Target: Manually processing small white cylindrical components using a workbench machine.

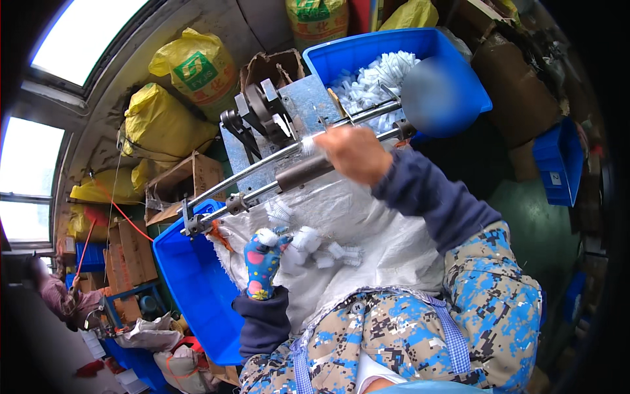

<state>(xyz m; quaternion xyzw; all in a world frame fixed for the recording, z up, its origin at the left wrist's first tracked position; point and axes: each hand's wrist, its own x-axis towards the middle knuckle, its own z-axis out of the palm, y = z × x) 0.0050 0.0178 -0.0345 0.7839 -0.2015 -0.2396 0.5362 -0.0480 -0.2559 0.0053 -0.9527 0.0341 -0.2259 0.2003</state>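
Note:
My left hand, in a blue glove with pink and yellow spots, is closed around a small white bristle brush above a white woven sheet over my lap. Several more white bristle pieces lie on the sheet beside it. My bare right hand is curled at the metal rails of a bench machine, slightly blurred. A white bristle tuft shows at its fingertips, by the upper rod; the fingers seem closed on it.
A blue bin full of white bristle pieces stands beyond the machine. Another blue bin is at my left. Yellow sacks and cardboard boxes line the left wall. A person is at far left.

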